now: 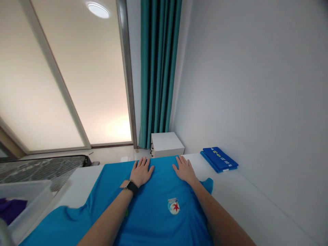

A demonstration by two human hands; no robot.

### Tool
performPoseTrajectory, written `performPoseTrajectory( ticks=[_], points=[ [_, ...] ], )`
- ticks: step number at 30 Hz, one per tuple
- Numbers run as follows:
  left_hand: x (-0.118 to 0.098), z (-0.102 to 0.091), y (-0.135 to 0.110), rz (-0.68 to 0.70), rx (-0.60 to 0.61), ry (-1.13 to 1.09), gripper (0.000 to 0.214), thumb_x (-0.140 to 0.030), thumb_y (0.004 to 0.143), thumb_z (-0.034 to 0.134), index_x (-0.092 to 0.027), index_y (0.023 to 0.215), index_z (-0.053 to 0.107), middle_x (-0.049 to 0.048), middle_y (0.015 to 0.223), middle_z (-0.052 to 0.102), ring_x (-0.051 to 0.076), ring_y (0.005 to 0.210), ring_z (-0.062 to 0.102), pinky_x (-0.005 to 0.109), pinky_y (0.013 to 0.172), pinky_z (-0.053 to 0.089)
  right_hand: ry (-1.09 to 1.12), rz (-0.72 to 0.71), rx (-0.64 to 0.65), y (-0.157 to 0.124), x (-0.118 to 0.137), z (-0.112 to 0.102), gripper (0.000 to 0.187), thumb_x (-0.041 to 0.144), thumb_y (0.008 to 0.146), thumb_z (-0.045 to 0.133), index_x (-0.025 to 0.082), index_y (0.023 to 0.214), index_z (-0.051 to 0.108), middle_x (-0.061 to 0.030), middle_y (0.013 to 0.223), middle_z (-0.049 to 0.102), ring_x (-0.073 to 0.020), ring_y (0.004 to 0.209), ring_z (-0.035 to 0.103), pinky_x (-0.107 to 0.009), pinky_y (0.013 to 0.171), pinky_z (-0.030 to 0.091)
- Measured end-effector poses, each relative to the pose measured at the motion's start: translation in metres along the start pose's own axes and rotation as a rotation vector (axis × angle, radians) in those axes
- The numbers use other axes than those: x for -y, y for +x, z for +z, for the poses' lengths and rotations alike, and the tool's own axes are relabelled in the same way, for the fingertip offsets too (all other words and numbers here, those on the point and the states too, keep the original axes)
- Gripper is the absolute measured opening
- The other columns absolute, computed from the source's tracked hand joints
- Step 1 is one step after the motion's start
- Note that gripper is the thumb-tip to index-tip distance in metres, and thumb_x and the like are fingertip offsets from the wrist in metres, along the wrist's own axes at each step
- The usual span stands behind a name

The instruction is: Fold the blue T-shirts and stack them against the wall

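Two bare hands, the left hand [140, 172] and the right hand [186, 170], lie flat and open, gripping nothing, on a bright blue short-sleeved T-shirt [156, 218] spread across the white worktop [238, 208]. A folded blue cloth [219, 159] sits near the worktop's far right edge.

A folded royal-blue cloth with white markings [219, 159] lies on the white flat surface [243, 205] at right. At upper centre, a teal curtain [159, 68] hangs beside a frosted glass door [77, 78], above a small white cabinet [166, 144]. At lower left, a white plastic bin [28, 201] holds purple fabric [11, 210].
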State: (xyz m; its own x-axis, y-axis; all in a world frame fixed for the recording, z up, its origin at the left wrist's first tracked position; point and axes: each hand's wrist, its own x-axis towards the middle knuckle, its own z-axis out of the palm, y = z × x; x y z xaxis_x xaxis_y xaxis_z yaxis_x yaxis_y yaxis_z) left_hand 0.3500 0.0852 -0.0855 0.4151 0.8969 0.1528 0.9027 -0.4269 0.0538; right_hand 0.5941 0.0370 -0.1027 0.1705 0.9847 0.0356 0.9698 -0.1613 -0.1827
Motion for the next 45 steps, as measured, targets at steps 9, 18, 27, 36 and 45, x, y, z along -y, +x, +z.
performPoseTrajectory(
  ticks=[9, 18, 27, 36, 45],
  points=[
    [0.005, 0.007, 0.000, -0.053, 0.017, 0.008, 0.065, -0.053, 0.097, 0.023, -0.016, 0.150, 0.034, 0.0098, 0.157, 0.031, 0.030, 0.146, 0.021, 0.056, 0.116, 0.013, 0.004, 0.023, 0.102, 0.012, -0.001, -0.007, 0.071, 0.054, 0.096, 0.021, 0.013, 0.154, 0.021, -0.0107, 0.161, 0.017, -0.0258, 0.147, 0.014, -0.050, 0.116, 0.010],
    [0.001, -0.001, -0.003, -0.096, 0.039, 0.003, 0.065, -0.056, 0.096, 0.022, -0.020, 0.149, 0.035, 0.0110, 0.156, 0.032, 0.037, 0.145, 0.020, 0.070, 0.109, 0.012, -0.019, 0.018, 0.104, 0.012, 0.004, -0.006, 0.071, 0.054, 0.097, 0.015, 0.012, 0.154, 0.018, -0.0083, 0.161, 0.015, -0.0247, 0.148, 0.010, -0.052, 0.117, 0.005],
    [-0.001, 0.002, -0.003, -0.101, 0.016, 0.021, 0.065, -0.055, 0.096, 0.022, -0.021, 0.149, 0.035, 0.0106, 0.156, 0.034, 0.038, 0.145, 0.021, 0.070, 0.109, 0.012, -0.011, -0.195, 0.015, -0.014, 0.058, 0.003, 0.072, 0.057, 0.097, 0.011, 0.013, 0.154, 0.022, -0.0079, 0.161, 0.014, -0.0216, 0.148, 0.008, -0.047, 0.118, 0.002],
    [0.001, 0.007, -0.004, -0.120, 0.004, 0.018, 0.064, -0.056, 0.097, 0.022, -0.022, 0.150, 0.033, 0.0096, 0.157, 0.031, 0.035, 0.146, 0.019, 0.064, 0.113, 0.013, -0.013, -0.184, 0.086, -0.012, 0.059, 0.001, 0.073, 0.057, 0.097, 0.015, 0.013, 0.154, 0.018, -0.0080, 0.161, 0.012, -0.0217, 0.149, 0.005, -0.047, 0.118, -0.002],
    [0.052, -0.006, -0.012, -0.173, 0.048, 0.043, 0.067, -0.054, 0.097, 0.023, -0.014, 0.150, 0.033, 0.0125, 0.156, 0.032, 0.031, 0.146, 0.022, 0.051, 0.117, 0.016, -0.014, -0.195, 0.089, -0.013, 0.058, 0.003, 0.074, 0.059, 0.096, 0.013, 0.014, 0.155, 0.018, -0.0070, 0.161, 0.011, -0.0228, 0.149, 0.005, -0.047, 0.119, -0.001]
  ],
)
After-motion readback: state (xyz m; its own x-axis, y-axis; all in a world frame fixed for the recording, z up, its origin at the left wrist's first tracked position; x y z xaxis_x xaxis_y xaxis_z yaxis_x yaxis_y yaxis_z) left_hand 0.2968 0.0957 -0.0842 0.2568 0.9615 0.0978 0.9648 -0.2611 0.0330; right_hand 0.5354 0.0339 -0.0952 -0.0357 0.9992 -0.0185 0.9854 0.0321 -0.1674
